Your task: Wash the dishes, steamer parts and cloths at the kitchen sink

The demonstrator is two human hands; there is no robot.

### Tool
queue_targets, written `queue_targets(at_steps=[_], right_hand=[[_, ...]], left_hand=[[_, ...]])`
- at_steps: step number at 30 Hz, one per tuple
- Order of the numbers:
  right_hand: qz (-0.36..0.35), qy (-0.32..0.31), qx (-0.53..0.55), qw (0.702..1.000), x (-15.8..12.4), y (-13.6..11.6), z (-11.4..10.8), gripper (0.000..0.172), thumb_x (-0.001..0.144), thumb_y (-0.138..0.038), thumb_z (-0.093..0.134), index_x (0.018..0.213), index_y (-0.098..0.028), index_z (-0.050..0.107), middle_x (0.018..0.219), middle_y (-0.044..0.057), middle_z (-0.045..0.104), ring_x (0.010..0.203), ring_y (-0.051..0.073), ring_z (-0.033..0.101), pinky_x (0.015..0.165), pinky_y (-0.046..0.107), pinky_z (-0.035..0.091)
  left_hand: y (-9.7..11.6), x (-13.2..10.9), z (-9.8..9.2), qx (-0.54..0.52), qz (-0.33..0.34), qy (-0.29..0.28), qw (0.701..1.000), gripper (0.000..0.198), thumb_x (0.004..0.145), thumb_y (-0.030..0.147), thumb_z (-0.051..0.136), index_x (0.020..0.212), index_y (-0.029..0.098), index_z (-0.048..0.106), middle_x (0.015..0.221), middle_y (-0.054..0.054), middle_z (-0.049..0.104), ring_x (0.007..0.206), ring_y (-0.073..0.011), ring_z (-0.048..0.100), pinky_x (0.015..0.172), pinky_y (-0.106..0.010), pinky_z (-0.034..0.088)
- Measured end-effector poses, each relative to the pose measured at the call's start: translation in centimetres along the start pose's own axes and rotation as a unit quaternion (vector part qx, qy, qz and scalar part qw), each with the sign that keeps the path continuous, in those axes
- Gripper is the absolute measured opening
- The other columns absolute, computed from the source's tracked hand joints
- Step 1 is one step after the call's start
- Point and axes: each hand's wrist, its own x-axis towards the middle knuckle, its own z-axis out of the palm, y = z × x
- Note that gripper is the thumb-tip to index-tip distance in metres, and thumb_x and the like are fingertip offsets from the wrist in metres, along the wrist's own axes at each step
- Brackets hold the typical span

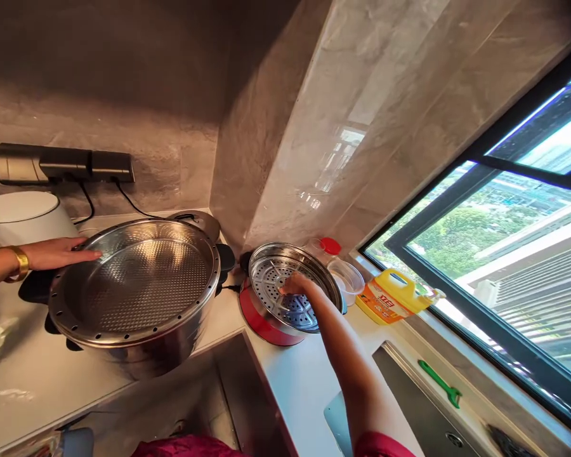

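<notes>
Steel pot [137, 355]: stood empty.
Red pot [261, 324]: held perforated steamer tray [272, 273].
Left hand [52, 254]: grip wide, flat on rim.
Right hand [297, 285]: on tray, grip unclear.

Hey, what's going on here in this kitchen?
A person is working at a white counter with both bare hands. Their left hand, wearing a gold bangle, lies flat, reaching over the rim of a large stainless-steel steamer pot with a perforated base. Their right hand touches a round perforated steel steamer tray, which sits in a red pot near the window.
</notes>
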Motion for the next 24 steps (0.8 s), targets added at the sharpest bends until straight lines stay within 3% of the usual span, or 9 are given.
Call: queue_targets(at_steps=[5, 9, 12, 15, 17, 19, 22, 24], right_hand=[[0.015, -0.016, 0.016, 1.0, -0.7, -1.1, 0.6, 0.022, 0.076, -0.032, 0.065, 0.089, -0.017, 0.075, 0.096, 0.011, 0.073, 0.086, 0.024, 0.066, 0.074, 0.03, 0.049], [0.039, 0.02, 0.043, 0.998, -2.1, -0.9, 0.4, 0.025, 0.079, -0.034, 0.06, 0.094, -0.018, 0.074, 0.097, 0.011, 0.072, 0.089, 0.025, 0.066, 0.073, 0.03, 0.047], [0.042, 0.078, 0.067, 0.994, -3.8, -1.0, -0.2, 0.031, 0.087, -0.029, 0.048, 0.106, -0.017, 0.07, 0.102, 0.011, 0.071, 0.091, 0.023, 0.065, 0.073, 0.028, 0.046], [0.002, 0.177, 0.16, 0.971, -6.2, -2.3, -1.3, 0.033, 0.089, -0.032, 0.042, 0.102, -0.018, 0.069, 0.094, 0.009, 0.072, 0.085, 0.021, 0.065, 0.072, 0.029, 0.045], [-0.039, 0.227, 0.256, 0.939, -8.2, -3.8, -2.2, 0.032, 0.087, -0.038, 0.046, 0.099, -0.019, 0.069, 0.09, 0.008, 0.071, 0.082, 0.021, 0.064, 0.073, 0.031, 0.046], [-0.072, 0.251, 0.369, 0.892, -10.5, -5.5, -3.2, 0.038, 0.086, -0.045, 0.047, 0.108, -0.02, 0.065, 0.097, 0.007, 0.071, 0.088, 0.021, 0.064, 0.078, 0.033, 0.047], [-0.103, 0.248, 0.565, 0.78, -14.5, -7.3, -4.8, 0.055, 0.084, -0.059, 0.045, 0.128, -0.027, 0.051, 0.111, 0.006, 0.067, 0.097, 0.019, 0.063, 0.081, 0.034, 0.05], [-0.116, 0.235, 0.661, 0.703, -17.6, -7.2, -5.4, 0.063, 0.081, -0.068, 0.044, 0.134, -0.034, 0.042, 0.116, 0.004, 0.064, 0.098, 0.018, 0.063, 0.08, 0.034, 0.052]], left_hand=[[0.8, -0.5, 0.5, -0.064, -0.015, -0.008, 0.998, 0.06, 0.056, 0.068, 0.063, 0.098, 0.027, 0.057, 0.097, 0.011, 0.072, 0.106, -0.0187, 0.06, 0.094, -0.023, 0.044], [1.4, -0.6, 1.1, -0.104, -0.033, 0.012, 0.994, 0.051, 0.05, 0.058, 0.064, 0.091, 0.028, 0.054, 0.079, 0.012, 0.071, 0.089, -0.0203, 0.064, 0.082, -0.026, 0.049], [2.5, -1.0, 0.8, -0.093, -0.028, 0.025, 0.995, 0.051, 0.051, 0.051, 0.059, 0.095, 0.025, 0.056, 0.072, 0.01, 0.07, 0.077, -0.0187, 0.063, 0.074, -0.025, 0.05], [4.3, -1.7, -0.9, -0.055, -0.007, 0.06, 0.997, 0.057, 0.053, 0.046, 0.056, 0.103, 0.02, 0.058, 0.071, 0.008, 0.067, 0.07, -0.0156, 0.06, 0.067, -0.023, 0.048], [6.0, -2.4, -2.6, -0.03, 0.007, 0.095, 0.995, 0.06, 0.053, 0.044, 0.056, 0.108, 0.018, 0.058, 0.075, 0.008, 0.066, 0.07, -0.0135, 0.058, 0.066, -0.021, 0.047], [8.2, -3.2, -4.2, -0.02, 0.021, 0.125, 0.992, 0.063, 0.055, 0.043, 0.056, 0.113, 0.017, 0.057, 0.079, 0.008, 0.065, 0.07, -0.012, 0.057, 0.069, -0.022, 0.048], [12.9, -4.4, -5.1, -0.008, 0.057, 0.148, 0.987, 0.065, 0.063, 0.042, 0.055, 0.122, 0.016, 0.052, 0.082, 0.007, 0.062, 0.068, -0.0103, 0.056, 0.073, -0.028, 0.049], [17.0, -5.1, -4.1, 0.01, 0.106, 0.143, 0.984, 0.064, 0.068, 0.041, 0.054, 0.126, 0.014, 0.049, 0.086, 0.006, 0.062, 0.07, -0.0095, 0.056, 0.076, -0.032, 0.049]])
